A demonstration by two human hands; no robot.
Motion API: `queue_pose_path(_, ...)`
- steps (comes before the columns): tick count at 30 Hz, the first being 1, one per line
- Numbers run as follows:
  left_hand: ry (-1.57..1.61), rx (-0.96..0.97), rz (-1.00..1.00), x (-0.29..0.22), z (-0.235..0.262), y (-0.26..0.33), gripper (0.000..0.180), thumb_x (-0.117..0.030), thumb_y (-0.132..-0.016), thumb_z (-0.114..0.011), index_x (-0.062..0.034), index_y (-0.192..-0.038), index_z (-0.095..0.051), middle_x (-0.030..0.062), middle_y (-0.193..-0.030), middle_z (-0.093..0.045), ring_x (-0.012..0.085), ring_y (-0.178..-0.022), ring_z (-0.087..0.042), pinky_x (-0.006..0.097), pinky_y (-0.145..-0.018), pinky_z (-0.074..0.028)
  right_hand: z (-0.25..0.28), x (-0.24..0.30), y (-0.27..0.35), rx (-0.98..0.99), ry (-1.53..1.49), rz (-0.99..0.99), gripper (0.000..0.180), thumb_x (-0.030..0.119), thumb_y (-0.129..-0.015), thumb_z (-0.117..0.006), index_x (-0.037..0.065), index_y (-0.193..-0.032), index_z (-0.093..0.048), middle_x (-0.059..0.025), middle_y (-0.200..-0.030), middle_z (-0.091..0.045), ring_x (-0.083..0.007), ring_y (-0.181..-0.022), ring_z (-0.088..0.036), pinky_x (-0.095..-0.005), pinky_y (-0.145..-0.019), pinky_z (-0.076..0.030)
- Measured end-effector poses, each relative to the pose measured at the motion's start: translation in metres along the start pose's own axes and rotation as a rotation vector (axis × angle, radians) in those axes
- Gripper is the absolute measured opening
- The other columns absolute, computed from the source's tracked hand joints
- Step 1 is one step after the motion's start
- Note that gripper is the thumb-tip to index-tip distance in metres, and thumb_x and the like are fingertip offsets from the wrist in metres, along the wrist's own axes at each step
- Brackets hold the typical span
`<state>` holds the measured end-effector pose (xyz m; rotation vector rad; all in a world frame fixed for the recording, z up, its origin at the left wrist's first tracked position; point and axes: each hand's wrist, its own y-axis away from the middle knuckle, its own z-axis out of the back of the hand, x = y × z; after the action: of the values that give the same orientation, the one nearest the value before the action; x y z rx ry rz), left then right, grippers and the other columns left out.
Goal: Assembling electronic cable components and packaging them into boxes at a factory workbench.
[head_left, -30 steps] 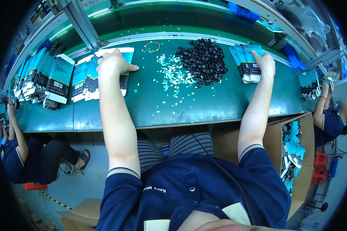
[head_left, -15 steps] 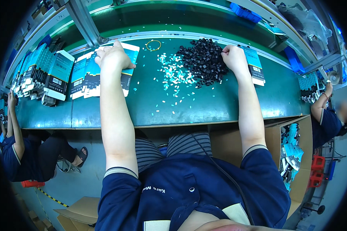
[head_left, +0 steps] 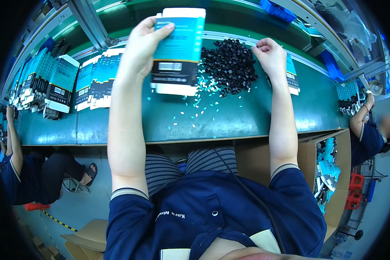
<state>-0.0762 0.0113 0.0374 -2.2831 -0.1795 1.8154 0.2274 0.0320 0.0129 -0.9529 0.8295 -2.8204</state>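
Note:
My left hand (head_left: 142, 45) grips a flat teal-and-black cardboard box (head_left: 177, 54) by its left edge, thumb across the printed face. The box is held up over the table and hides part of the small white and teal pieces (head_left: 207, 84) scattered there. My right hand (head_left: 271, 55) is pinched closed just right of a heap of small black ring-like parts (head_left: 232, 65). A dark speck shows at its fingertips, too small to make out. Behind that wrist, another teal-and-black box (head_left: 293, 78) lies partly hidden on the table.
Overlapping flat boxes (head_left: 89, 84) lie on the green table (head_left: 221, 123) at left, beside a thicker stack (head_left: 37, 80). A metal post (head_left: 89, 24) rises behind them. An open carton (head_left: 307, 160) of flat boxes stands at my right. People sit at both sides.
My left hand has lifted a box off the row at left and brought it right and up. My right hand has moved slightly up and right from the black heap's edge.

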Motion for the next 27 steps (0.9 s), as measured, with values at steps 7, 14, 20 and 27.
queue_pose_path(7,0.188,0.059,0.269,0.033,-0.049,0.012,0.031,-0.012,-0.086,-0.060,0.0018,-0.112,-0.050,0.0112,-0.105,-0.059,0.0179,-0.095,-0.060,0.032,-0.085,-0.049,-0.013,0.021,0.010,-0.024,-0.554,0.141,0.020,0.007,-0.076,-0.070,0.003,-0.096,-0.070,-0.0065,-0.085,-0.067,-0.0092,-0.073,-0.062,-0.0220,-0.067,-0.049)
queue_pose_path(14,0.138,0.155,0.201,0.052,-0.076,0.026,0.031,-0.008,-0.089,-0.054,-0.0015,-0.118,-0.046,0.0085,-0.104,-0.059,0.0154,-0.093,-0.060,0.032,-0.078,-0.052,-0.019,0.056,0.030,0.143,-0.825,0.184,0.020,-0.003,-0.082,-0.061,-0.002,-0.101,-0.067,-0.0093,-0.100,-0.060,-0.0110,-0.086,-0.060,-0.0215,-0.076,-0.050)
queue_pose_path(20,0.199,0.169,0.201,0.057,-0.082,0.032,0.024,-0.011,-0.090,-0.056,-0.0047,-0.113,-0.053,0.0040,-0.097,-0.061,0.0099,-0.088,-0.060,0.029,-0.074,-0.052,-0.025,0.049,0.029,0.198,-0.828,0.055,0.013,0.000,-0.081,-0.062,-0.002,-0.092,-0.067,-0.0059,-0.093,-0.063,-0.0101,-0.081,-0.061,-0.0225,-0.076,-0.050)
queue_pose_path(27,0.173,0.207,0.170,0.055,-0.083,0.033,0.025,-0.009,-0.089,-0.057,-0.0023,-0.114,-0.056,0.0036,-0.097,-0.062,0.0076,-0.086,-0.058,0.024,-0.075,-0.049,-0.024,0.049,0.027,0.264,-0.807,-0.009,0.020,-0.001,-0.081,-0.060,-0.005,-0.101,-0.060,-0.0053,-0.089,-0.061,-0.0077,-0.076,-0.058,-0.0199,-0.073,-0.048)
